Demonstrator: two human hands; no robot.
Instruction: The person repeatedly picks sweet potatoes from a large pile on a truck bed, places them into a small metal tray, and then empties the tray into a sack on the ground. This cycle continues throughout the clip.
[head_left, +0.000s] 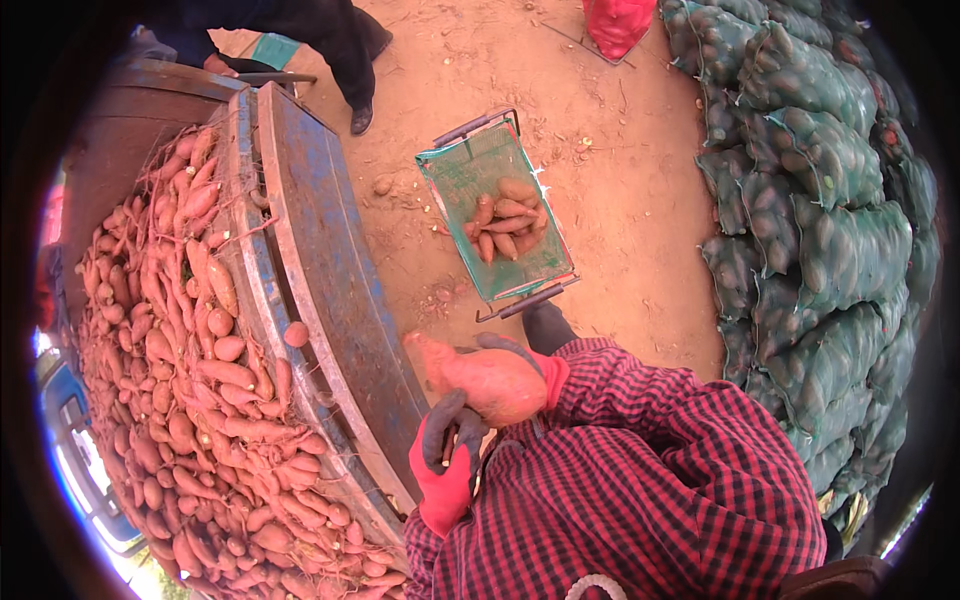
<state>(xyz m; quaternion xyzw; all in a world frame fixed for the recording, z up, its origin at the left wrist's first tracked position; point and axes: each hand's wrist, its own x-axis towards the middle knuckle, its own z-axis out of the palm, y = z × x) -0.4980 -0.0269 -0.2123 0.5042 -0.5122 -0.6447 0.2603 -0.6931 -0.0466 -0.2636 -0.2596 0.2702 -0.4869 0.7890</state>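
Observation:
My right hand (536, 360), in a red glove with dark coated fingers, grips a large sweet potato (499, 386) from above, in front of my checked shirt. Lower left, my left hand (450, 457), gloved alike, is curled with its fingertips against the near side of that root. A small brownish patch shows between its fingers; I cannot tell whether it is a held thing. Beyond my hands, a green mesh bag (469, 176) is spread open on a metal frame (529, 300) with a pile of sweet potatoes (510, 221) inside.
At left, a truck bed with a worn blue side board (330, 202) holds a heap of sweet potatoes (195, 420). One loose root (296, 334) lies on its edge. Filled green mesh sacks (847, 247) are stacked at right. A person's leg (360, 82) and a red bag (616, 26) are beyond.

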